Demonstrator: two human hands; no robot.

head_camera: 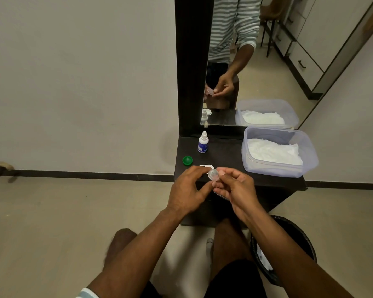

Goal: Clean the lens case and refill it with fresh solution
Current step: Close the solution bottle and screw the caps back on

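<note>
In the lower middle of the frame, over the near edge of the dark counter, the left hand and the right hand meet around the lens case. Fingers of both hands are curled and pinch it. The case is clear plastic; one round well shows at its upper end, open side facing up toward the camera. The rest runs down the frame between the hands and is mostly hidden, so its long axis seems to lie up and down the picture. A loose green cap lies on the counter to the upper left, with a small white bottle upright beyond it. At the right, a clear tub holds white tissue. A mirror stands behind, and a dark-lined bin sits at the lower right.
</note>
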